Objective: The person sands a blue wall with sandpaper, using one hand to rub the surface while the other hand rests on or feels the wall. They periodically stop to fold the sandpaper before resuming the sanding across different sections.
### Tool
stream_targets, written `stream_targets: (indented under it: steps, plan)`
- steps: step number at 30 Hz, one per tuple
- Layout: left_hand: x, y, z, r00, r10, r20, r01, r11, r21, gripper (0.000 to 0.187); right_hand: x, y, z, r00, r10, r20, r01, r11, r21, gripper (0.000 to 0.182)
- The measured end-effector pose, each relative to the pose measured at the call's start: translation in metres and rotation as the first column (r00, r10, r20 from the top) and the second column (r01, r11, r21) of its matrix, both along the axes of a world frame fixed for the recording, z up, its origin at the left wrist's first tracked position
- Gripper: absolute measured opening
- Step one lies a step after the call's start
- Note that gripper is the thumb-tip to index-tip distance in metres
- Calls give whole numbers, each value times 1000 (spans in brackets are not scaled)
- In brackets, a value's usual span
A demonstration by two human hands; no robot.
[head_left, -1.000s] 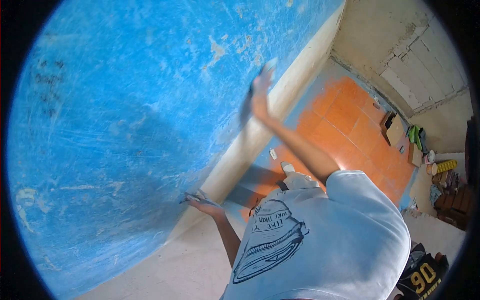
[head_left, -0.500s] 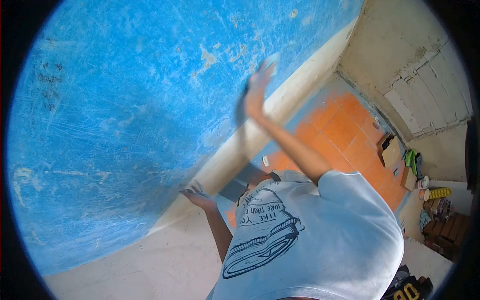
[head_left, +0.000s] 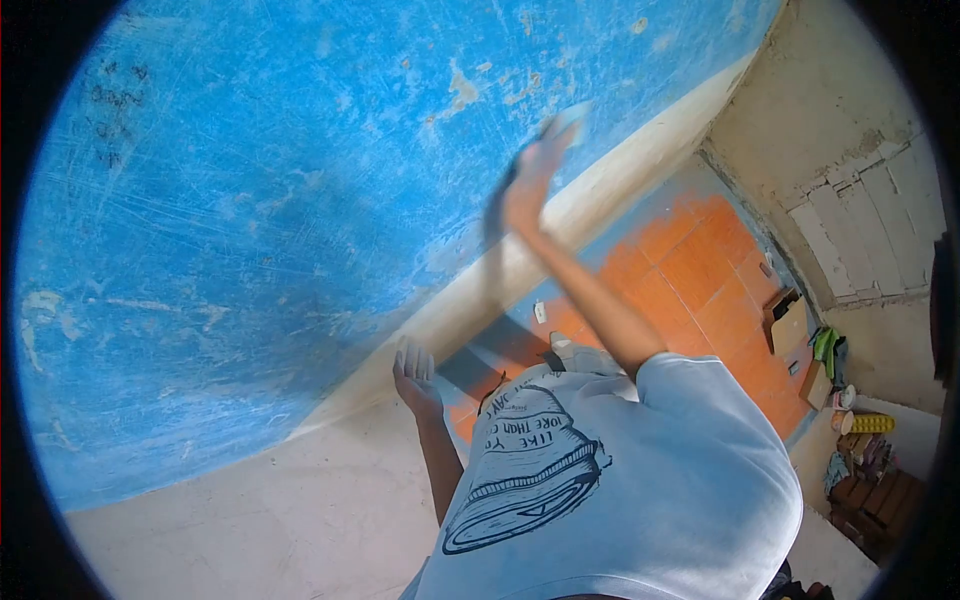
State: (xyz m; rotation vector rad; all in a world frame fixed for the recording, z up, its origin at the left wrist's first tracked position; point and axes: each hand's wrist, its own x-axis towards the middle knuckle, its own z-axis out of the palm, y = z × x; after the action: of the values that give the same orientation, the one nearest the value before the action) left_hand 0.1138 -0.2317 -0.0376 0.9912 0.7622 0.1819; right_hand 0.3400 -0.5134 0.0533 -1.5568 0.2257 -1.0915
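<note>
My right hand is blurred and pressed close against the scuffed blue wall, near its pale lower band. A thin, pale flat piece sticks out past its fingertips; what kind of thing it is I cannot tell. Lower down, my left hand is raised beside the pale band, palm showing and fingers stretched out, with nothing in it. The fingers look dusty. Bare plaster patches and long scratches mark the blue paint.
Orange floor tiles lie below the wall, dusty along the edge, with a small white object on them. By the far wall are an open box, a green cloth, a yellow item and brown crates.
My left hand has turned from lying low near the wall to upright, fingers pointing up. My right hand stays at the wall, blurred by motion. The whole view has shifted slightly.
</note>
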Motion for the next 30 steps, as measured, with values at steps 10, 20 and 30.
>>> stream_targets:
  steps: [10, 20, 30]
  plan:
    - [-11, 62, 41, 989, 10, 150, -33, 988, 150, 61, -7, 15, -6, 993, 99, 59, -90, 986, -140, 71]
    - [-57, 153, 23, 982, 140, 126, -161, 970, 183, 62, -125, 222, -48, 905, 401, -142, -385, 630, -674, 70]
    - [-81, 212, 31, 961, 182, 208, -239, 926, 293, 53, -33, 147, 32, 973, 205, 108, -223, 952, 207, 75]
